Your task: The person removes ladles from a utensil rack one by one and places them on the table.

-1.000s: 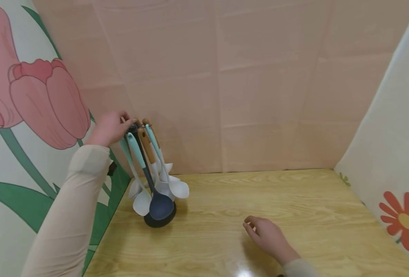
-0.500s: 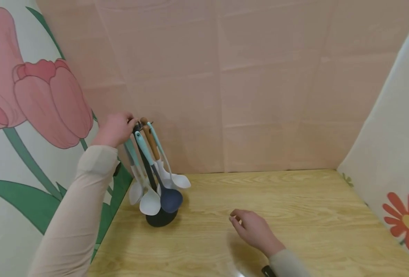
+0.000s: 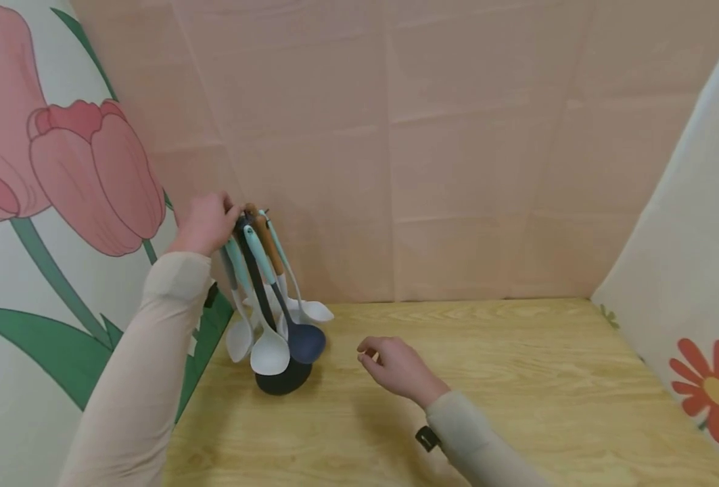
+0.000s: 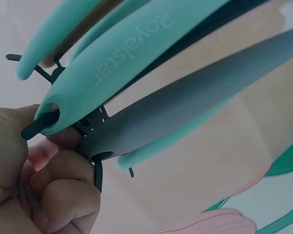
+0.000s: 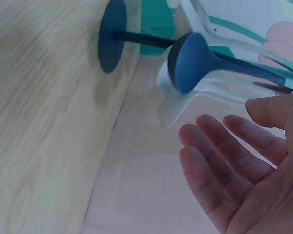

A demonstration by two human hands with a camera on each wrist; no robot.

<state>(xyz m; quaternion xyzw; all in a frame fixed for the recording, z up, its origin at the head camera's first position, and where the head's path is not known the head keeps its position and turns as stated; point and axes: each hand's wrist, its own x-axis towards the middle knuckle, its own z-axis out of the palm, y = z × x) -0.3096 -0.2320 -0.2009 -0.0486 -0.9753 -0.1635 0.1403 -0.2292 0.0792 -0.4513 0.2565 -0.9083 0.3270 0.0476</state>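
Observation:
A black stand with a round base (image 3: 281, 381) holds several hanging utensils: a dark blue ladle (image 3: 306, 343), a white ladle (image 3: 270, 353) and others with mint, grey or wooden handles. My left hand (image 3: 205, 222) grips the top of the stand; in the left wrist view its fingers (image 4: 68, 187) curl beside the black hooks, next to a mint handle (image 4: 112, 63) and a grey handle (image 4: 185, 97). Right of the stand, my right hand (image 3: 398, 368) hovers over the table, fingers loosely bent and holding nothing. In the right wrist view the blue ladle (image 5: 195, 63) lies beyond the right hand (image 5: 249, 180).
The wooden table (image 3: 517, 379) meets a pinkish cloth backdrop (image 3: 456, 169) behind. A tulip-patterned cloth (image 3: 91, 169) stands close on the left, and a white cloth with a red flower (image 3: 715, 391) on the right.
The hanging utensils have turned about the stand, the blue ladle shifting rightward. My left hand has moved slightly right with the top, while my right hand has come left and farther in, towards the stand.

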